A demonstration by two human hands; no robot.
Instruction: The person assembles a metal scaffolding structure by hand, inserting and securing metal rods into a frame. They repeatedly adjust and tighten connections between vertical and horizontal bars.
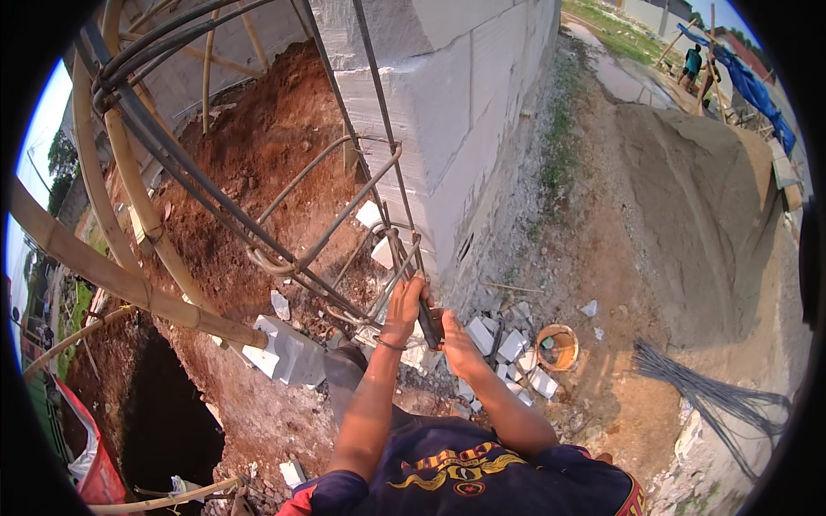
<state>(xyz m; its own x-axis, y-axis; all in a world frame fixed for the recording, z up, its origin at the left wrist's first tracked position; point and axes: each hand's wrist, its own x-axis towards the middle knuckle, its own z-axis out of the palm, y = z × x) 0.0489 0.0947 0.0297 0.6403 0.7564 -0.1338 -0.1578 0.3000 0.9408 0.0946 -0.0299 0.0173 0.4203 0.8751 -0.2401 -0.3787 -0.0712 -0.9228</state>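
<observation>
A rebar cage [301, 262] of long steel bars and bent stirrups stands beside the corner of the white block wall [482, 95]. My left hand [404, 308] is closed round the rebar at the cage's lower corner, its fingertips partly hidden. Against the same spot, my right hand [462, 346] has its fingers curled on a dark-handled tool [427, 325], which slants down between both hands. The tool's working end is hidden by the left hand and the bars, so its exact kind does not show.
Bamboo poles [129, 271] cross the left side above a dark pit [168, 413]. Broken white blocks [292, 351] and a bucket [557, 347] lie around my feet. A bundle of thin steel rods [710, 385] and a sand heap [697, 215] are at right; a person [692, 64] stands far off.
</observation>
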